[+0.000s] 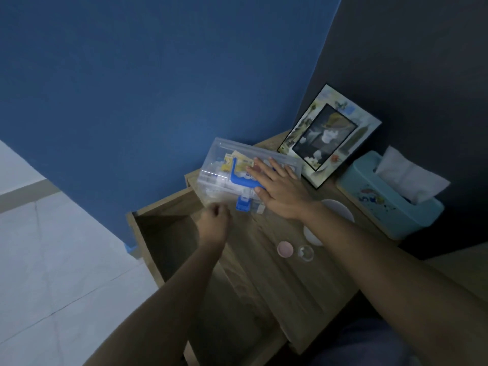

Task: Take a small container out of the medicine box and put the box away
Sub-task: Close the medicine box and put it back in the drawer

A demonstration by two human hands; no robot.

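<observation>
Drawer (pixel 169 233) stood open at left, wooden and empty-looking. Left hand (pixel 214 226) hovered above it, fingers curled shut, contents not discernible. Medicine box (pixel 232 170) — clear rigid plastic, blue handle and latch — sat on the wood-grain surface (pixel 277 281); right hand (pixel 280 187) lay flat on its lid, fingers spread. Judged step: stowing; next, lift box into drawer. Small round pink-lidded container (pixel 285 249) rested nearby.

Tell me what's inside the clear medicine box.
Through the medicine box lid show yellow packets and white items. The right hand lies flat on the lid and covers the contents beneath it.
</observation>
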